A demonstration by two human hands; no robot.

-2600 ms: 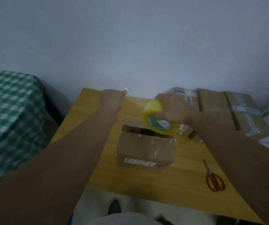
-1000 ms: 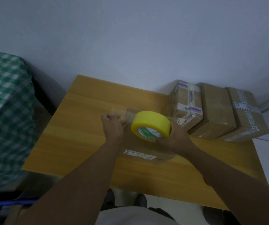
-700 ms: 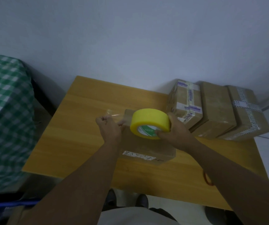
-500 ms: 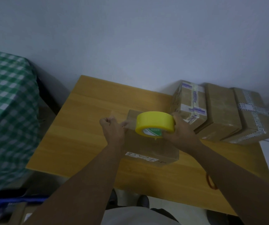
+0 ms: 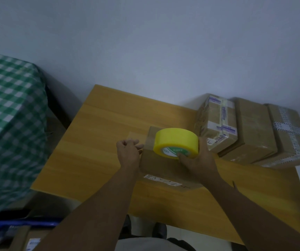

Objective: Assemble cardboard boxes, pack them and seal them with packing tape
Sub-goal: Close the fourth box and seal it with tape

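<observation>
My left grip (image 5: 128, 153) is curled, pinching the loose clear tape strip (image 5: 134, 137) beside the left edge of the closed brown cardboard box (image 5: 163, 169) on the yellow wooden desk (image 5: 95, 142). My right grip (image 5: 198, 160) holds the round yellow packing-tape roll (image 5: 176, 141) against the box's top. Farther right, three taped brown cartons (image 5: 250, 134) lie side by side.

Wooden table (image 5: 95, 142), set against a wall. At its centre we see a cardboard box (image 5: 163, 167) with a white label (image 5: 161, 179) on its near side. At the far right corner we note three taped parcels (image 5: 254, 134), side by side and touching.
</observation>
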